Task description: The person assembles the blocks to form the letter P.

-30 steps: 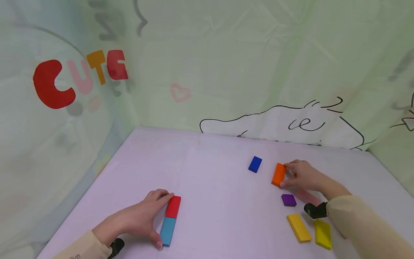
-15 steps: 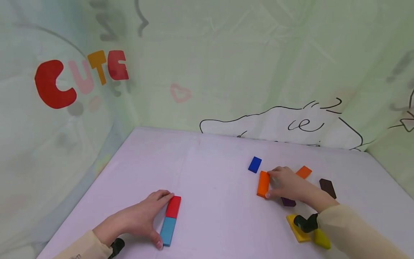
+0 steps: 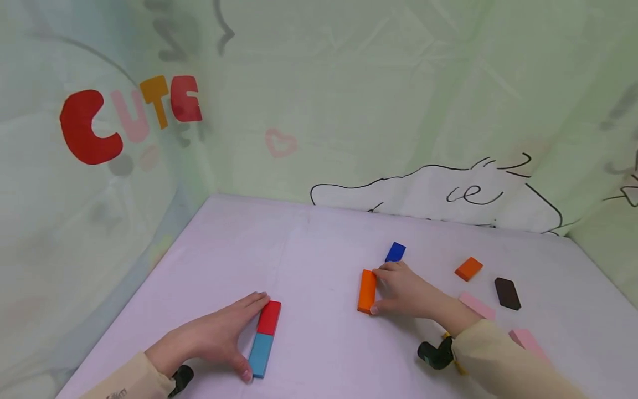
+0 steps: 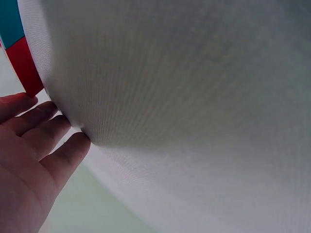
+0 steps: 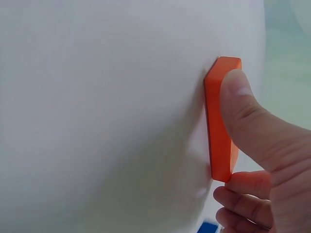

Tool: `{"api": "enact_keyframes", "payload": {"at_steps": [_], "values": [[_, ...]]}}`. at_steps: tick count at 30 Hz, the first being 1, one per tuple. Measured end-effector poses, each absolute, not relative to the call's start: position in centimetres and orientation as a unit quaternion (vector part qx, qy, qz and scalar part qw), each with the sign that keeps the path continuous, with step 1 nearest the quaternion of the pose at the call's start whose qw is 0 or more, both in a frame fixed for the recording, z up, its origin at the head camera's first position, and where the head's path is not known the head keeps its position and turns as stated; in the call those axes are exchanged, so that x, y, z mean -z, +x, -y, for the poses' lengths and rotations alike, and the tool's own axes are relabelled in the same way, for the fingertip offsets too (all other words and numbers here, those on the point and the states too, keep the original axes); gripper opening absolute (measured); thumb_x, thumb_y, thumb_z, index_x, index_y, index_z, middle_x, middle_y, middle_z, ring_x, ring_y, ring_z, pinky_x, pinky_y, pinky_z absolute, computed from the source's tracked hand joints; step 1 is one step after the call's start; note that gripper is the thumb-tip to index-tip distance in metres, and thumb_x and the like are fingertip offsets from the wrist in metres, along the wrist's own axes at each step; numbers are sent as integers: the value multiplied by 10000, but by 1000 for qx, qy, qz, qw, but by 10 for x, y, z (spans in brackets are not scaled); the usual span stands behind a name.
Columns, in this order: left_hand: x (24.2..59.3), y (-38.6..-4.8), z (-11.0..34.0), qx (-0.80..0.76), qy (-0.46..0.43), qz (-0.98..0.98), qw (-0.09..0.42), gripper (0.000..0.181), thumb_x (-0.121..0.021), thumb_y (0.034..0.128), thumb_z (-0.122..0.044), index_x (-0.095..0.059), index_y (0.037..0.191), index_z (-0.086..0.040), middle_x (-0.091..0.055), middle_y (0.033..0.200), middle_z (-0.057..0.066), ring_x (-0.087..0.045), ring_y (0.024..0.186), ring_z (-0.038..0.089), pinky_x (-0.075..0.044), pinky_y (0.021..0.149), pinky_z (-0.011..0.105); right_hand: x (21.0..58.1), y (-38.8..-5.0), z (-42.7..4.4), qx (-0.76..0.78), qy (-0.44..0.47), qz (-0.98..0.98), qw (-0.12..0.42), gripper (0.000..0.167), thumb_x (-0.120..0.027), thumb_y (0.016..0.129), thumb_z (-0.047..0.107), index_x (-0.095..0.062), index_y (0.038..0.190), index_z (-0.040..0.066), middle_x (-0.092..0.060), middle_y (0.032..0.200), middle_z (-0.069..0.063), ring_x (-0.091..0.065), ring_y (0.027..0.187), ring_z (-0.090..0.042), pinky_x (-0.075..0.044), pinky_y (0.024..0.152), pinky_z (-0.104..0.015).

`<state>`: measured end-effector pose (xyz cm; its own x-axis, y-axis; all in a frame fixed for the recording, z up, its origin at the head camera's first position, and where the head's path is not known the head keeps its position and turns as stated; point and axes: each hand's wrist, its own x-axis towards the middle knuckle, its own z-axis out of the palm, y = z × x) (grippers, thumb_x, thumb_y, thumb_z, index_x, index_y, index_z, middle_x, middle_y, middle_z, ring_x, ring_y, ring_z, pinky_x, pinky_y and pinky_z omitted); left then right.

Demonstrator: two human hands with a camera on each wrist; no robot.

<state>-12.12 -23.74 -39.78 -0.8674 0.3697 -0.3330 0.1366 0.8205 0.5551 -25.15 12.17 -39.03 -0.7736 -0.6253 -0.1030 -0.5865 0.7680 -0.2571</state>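
A red block and a light blue block lie end to end in one line. My left hand spans them from the left, fingertips at the red block's far end and thumb beside the blue one's near end. To their right, my right hand holds an orange block by its two ends between thumb and fingers. In the right wrist view the thumb lies along the orange block. The left wrist view shows the fingers of my left hand by the red block.
Behind my right hand lies a dark blue block. Farther right are a small orange block, a dark brown block and two pink blocks. My right sleeve partly covers a yellow block. Fabric walls edge the table.
My right hand has moved left with the orange block, nearer the red and light blue blocks. The small orange, brown and pink blocks have come into view. My left hand has stayed in place.
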Motion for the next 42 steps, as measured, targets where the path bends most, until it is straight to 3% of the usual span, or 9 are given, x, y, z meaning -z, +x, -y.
{"api": "enact_keyframes", "payload": {"at_steps": [19,42], "values": [[399,-128,235,-244,117,-933,235,1192,-966,640,-421,-329,1604,-128,-300,1680,46,-290,1542,281,-373,1201,541,401,-264,-22,155,-350,-918,102,748,-854,824,385,-595,1376,-49,-590,1394,-213,-505,1325,-383,-464,1130,-514],[396,-127,236,-235,124,-935,235,1209,-962,648,-425,-302,1614,-119,-270,1690,53,-288,1542,267,-383,1201,511,413,-262,27,200,-379,-899,93,773,-884,795,356,-588,1396,-30,-584,1406,-209,-494,1325,-377,-465,1136,-479]]}}
